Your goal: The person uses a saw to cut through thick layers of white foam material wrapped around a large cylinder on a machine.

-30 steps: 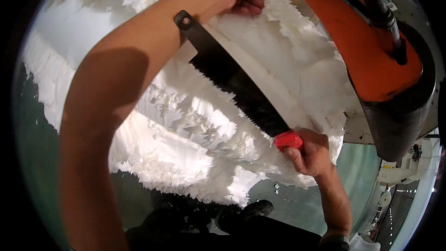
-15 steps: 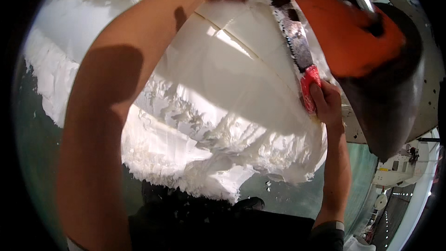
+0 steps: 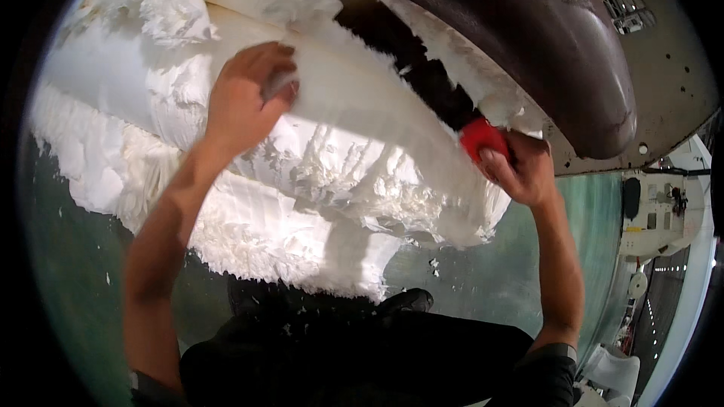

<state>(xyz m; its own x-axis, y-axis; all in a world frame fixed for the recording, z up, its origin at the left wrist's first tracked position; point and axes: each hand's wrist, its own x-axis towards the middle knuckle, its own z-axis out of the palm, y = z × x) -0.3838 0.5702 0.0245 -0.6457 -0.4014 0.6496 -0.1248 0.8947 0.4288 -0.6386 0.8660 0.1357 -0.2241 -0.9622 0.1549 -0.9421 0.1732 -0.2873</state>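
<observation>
My right hand grips the red handle of a hand saw with a dark toothed blade. White scraps cling along the blade, which slants up and left over a big white roll-like mass of layered material with ragged, shredded edges. Off the saw, my left hand hovers over the smooth upper face of this mass, fingers curled and apart from the thumb. It is slightly blurred, and a pale patch shows between thumb and fingers that I cannot make out.
At the upper right a dark, rounded horn-like machine part juts close beside the saw, with a beige panel behind it. White crumbs lie on the green floor. A dark shoe is near the mass's front edge.
My left hand has moved away from the far end of the saw, down and left. The blade has tilted further left, still in my right hand. My view has shifted.
</observation>
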